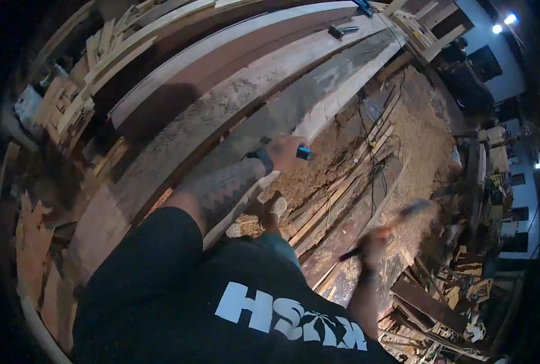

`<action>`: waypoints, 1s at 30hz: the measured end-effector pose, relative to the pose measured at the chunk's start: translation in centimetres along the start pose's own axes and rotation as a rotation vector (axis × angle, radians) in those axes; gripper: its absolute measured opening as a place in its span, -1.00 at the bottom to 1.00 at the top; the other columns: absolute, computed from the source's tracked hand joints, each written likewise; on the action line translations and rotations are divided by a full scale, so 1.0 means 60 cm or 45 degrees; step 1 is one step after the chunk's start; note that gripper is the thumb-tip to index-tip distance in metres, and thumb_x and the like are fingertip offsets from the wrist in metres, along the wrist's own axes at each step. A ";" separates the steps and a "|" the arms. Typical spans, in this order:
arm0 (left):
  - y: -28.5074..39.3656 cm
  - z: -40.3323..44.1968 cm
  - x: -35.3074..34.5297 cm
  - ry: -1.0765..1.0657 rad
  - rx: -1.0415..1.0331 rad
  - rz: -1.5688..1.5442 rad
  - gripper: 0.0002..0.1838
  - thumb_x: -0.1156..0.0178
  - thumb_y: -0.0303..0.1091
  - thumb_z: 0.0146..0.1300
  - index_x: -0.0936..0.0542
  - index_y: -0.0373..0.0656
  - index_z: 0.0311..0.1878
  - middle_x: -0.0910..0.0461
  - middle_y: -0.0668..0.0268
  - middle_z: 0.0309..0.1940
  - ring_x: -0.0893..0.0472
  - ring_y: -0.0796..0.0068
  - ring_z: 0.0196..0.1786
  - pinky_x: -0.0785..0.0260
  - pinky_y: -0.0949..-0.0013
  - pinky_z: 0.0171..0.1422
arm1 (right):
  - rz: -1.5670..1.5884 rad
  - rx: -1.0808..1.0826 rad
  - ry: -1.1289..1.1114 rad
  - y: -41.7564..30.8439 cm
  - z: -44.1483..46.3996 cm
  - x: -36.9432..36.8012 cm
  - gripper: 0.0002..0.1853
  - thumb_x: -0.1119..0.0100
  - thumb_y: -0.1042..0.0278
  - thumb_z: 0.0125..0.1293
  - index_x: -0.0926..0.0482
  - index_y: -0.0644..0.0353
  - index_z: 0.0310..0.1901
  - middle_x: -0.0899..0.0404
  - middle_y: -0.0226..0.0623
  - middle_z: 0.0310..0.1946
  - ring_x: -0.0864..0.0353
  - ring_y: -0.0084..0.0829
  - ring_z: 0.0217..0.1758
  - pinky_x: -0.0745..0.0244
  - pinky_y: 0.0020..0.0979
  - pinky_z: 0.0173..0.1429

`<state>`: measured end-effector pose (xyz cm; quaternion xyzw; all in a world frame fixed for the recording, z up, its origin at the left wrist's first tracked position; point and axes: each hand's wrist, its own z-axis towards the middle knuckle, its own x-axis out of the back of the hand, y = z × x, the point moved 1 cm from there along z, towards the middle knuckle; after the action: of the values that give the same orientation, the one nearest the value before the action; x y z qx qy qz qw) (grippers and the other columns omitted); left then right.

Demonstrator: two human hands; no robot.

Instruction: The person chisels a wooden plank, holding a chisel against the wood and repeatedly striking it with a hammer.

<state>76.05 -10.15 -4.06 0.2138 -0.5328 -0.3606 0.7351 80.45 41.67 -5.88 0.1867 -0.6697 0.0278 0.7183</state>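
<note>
tool (412, 212) blurs in the right hand (374, 247), its shape unclear.

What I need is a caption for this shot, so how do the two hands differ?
The left hand looks fairly sharp, while the right hand is blurred.
The left hand holds a small object with a blue end; the right hand holds a longer tool, partly orange.
Both hands are ungloved and closed around something.

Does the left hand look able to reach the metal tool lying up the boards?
Probably not from here: the metal tool lies well beyond the left hand, farther along the boards, and that hand seems occupied with a blue object.
</note>
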 end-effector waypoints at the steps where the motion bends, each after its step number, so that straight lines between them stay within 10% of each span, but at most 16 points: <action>1: 0.023 -0.001 0.021 -0.039 0.060 -0.029 -0.61 -0.47 -0.22 0.04 -0.59 -0.09 -0.08 -0.64 0.08 -0.23 -0.66 -0.05 -0.08 -0.47 -0.05 0.03 | 0.969 -0.241 0.198 -0.005 0.013 0.134 -0.76 -0.07 0.19 0.41 -0.56 0.22 -0.21 -0.52 -0.36 -0.51 -0.57 -0.44 -0.47 -0.50 -0.32 -0.38; 2: 0.035 -0.008 0.029 -0.086 0.118 -0.061 -0.64 -0.46 -0.25 0.03 -0.60 -0.09 -0.11 -0.66 0.08 -0.25 -0.68 -0.04 -0.09 -0.49 -0.04 0.05 | 1.937 -0.315 0.595 -0.020 0.028 0.284 -0.73 -0.04 0.12 0.44 -0.51 0.16 -0.26 -0.51 -0.34 -0.48 -0.55 -0.44 -0.42 -0.46 -0.32 -0.37; 3: 0.035 -0.014 0.026 -0.070 0.084 -0.019 -0.66 -0.45 -0.26 0.03 -0.60 -0.09 -0.13 -0.66 0.10 -0.27 -0.68 -0.02 -0.10 -0.49 -0.03 0.02 | 1.054 0.338 1.200 -0.066 0.051 0.432 -0.70 0.01 0.08 0.46 -0.43 0.06 -0.39 -0.43 -0.39 -0.52 -0.49 -0.48 -0.41 -0.43 -0.30 -0.31; 8: 0.016 -0.002 0.021 -0.066 -0.039 0.064 -0.69 -0.42 -0.17 0.16 -0.59 -0.09 -0.12 -0.63 0.08 -0.28 -0.66 -0.05 -0.14 -0.46 -0.01 -0.05 | 2.390 0.453 1.206 -0.138 0.078 0.550 -0.58 0.03 0.13 0.55 -0.14 -0.07 -0.52 -0.15 -0.59 -0.59 -0.15 -0.59 -0.51 -0.19 -0.46 -0.39; 14: -0.021 -0.013 -0.038 -0.034 0.258 -0.863 -0.63 -0.36 0.00 0.31 -0.58 -0.09 -0.06 -0.62 0.14 -0.11 -0.64 0.16 -0.14 -0.44 0.01 -0.07 | 1.423 -0.470 -0.314 -0.376 -0.023 -0.059 -0.79 -0.29 0.23 0.40 -0.51 0.16 -0.23 -0.48 -0.44 -0.39 -0.52 -0.50 -0.29 -0.49 -0.28 -0.16; 17: -0.041 -0.010 -0.010 0.043 0.002 -0.299 -0.60 -0.37 0.04 0.30 -0.58 -0.09 -0.10 -0.60 0.20 -0.16 -0.62 0.25 -0.18 -0.43 0.03 -0.08 | 1.858 -0.439 -0.288 -0.310 -0.073 0.002 -0.84 -0.24 0.34 0.38 -0.50 0.14 -0.34 -0.46 -0.34 -0.53 -0.54 -0.38 -0.52 -0.49 -0.30 -0.41; 19: 0.023 0.006 0.044 -0.255 0.045 -0.258 -0.58 -0.42 0.08 0.24 -0.59 -0.09 -0.22 -0.56 0.25 -0.35 -0.59 0.27 -0.28 -0.42 0.07 -0.12 | 2.163 -0.725 -0.877 -0.252 -0.098 0.052 -0.77 -0.25 0.37 0.34 -0.42 0.12 -0.45 -0.34 -0.41 -0.69 -0.48 -0.39 -0.63 -0.39 -0.30 -0.57; 24: 0.102 0.078 0.078 -0.593 -0.297 -0.472 -0.51 -0.41 0.16 0.22 -0.58 -0.13 -0.32 -0.55 0.23 -0.48 -0.59 0.22 -0.35 -0.39 0.12 -0.20 | 0.920 -1.008 -1.128 -0.103 -0.231 -0.091 -0.79 -0.38 0.25 0.13 -0.71 0.19 -0.26 -0.66 -0.17 -0.51 -0.69 -0.26 -0.49 -0.56 -0.18 -0.38; 30: 0.113 0.095 0.041 -0.735 -0.298 -0.033 -0.61 -0.21 -0.04 0.33 -0.57 -0.19 -0.43 -0.50 0.00 -0.51 -0.55 -0.04 -0.37 -0.41 -0.02 -0.19 | 0.760 -0.747 -1.412 -0.032 -0.421 -0.246 -0.58 -0.39 0.04 0.10 -0.71 0.34 -0.29 -0.72 0.01 -0.43 -0.75 -0.21 -0.41 -0.63 -0.20 -0.28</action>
<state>73.18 -7.22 4.17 0.0232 -0.6717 -0.4747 0.5682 103.53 50.67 -21.51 -0.2205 -0.9403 -0.0575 0.2527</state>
